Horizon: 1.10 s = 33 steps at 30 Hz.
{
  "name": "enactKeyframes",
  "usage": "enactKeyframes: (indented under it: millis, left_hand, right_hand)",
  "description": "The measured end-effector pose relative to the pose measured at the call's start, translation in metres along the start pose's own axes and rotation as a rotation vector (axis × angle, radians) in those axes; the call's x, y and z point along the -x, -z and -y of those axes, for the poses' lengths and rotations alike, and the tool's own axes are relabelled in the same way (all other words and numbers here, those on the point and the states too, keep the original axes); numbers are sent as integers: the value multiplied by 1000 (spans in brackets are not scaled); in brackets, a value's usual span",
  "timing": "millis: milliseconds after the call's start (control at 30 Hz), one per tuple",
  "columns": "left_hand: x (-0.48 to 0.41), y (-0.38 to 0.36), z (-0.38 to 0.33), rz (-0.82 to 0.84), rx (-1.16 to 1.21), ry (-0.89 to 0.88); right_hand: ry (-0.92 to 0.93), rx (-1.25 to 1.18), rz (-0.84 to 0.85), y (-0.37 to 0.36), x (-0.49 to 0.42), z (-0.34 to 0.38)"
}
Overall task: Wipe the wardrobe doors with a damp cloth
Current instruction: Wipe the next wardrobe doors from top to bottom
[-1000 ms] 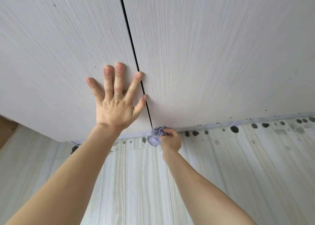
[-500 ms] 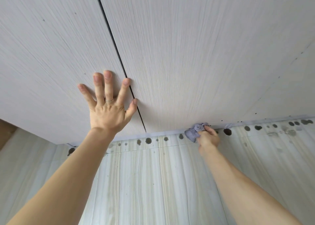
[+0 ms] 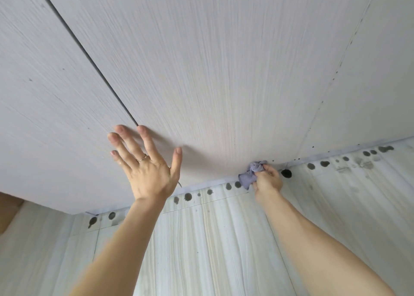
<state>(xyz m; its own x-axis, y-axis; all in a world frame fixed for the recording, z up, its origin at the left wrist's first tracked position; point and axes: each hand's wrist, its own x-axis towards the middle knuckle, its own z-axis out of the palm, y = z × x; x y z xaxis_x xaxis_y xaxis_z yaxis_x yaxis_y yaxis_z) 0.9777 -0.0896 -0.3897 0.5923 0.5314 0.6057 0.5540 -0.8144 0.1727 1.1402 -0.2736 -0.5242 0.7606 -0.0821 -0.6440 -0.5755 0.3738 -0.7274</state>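
Note:
Pale wood-grain wardrobe doors (image 3: 212,71) fill the upper view, split by a dark vertical gap (image 3: 89,56). My left hand (image 3: 145,161) lies flat with fingers spread over the gap near the doors' lower edge; a ring shows on one finger. Further right, my right hand (image 3: 267,180) grips a bunched purple-grey cloth (image 3: 251,174) and holds it against the bottom edge of the right door, beside the seam to another panel (image 3: 336,71).
Below the doors lies a pale striped tile floor (image 3: 224,239). A row of dark wet spots (image 3: 286,173) runs along it under the door edge. A brown surface (image 3: 9,206) shows at the far left.
My right hand has slid the cloth to the right along the bottom edge of the door. My left hand has shifted right, from the left door onto the gap.

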Motion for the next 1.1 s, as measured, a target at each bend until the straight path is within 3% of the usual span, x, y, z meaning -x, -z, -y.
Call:
enactKeyframes:
  millis: [133, 233, 433, 767, 1100]
  left_hand:
    - [-2, -6, -36, 1, 102, 168]
    - [-5, -8, -44, 7, 113, 232]
    - [-3, -7, -43, 11, 74, 224]
    - [1, -6, -33, 48, 34, 194]
    - [4, 6, -29, 121, 3, 186]
  right_hand:
    - [39, -171, -51, 29, -35, 44]
    - [5, -147, -34, 29, -33, 47]
    - [-129, -45, 164, -2, 23, 16]
    - [1, -82, -88, 21, -7, 66]
    - [-106, -166, 147, -46, 114, 74]
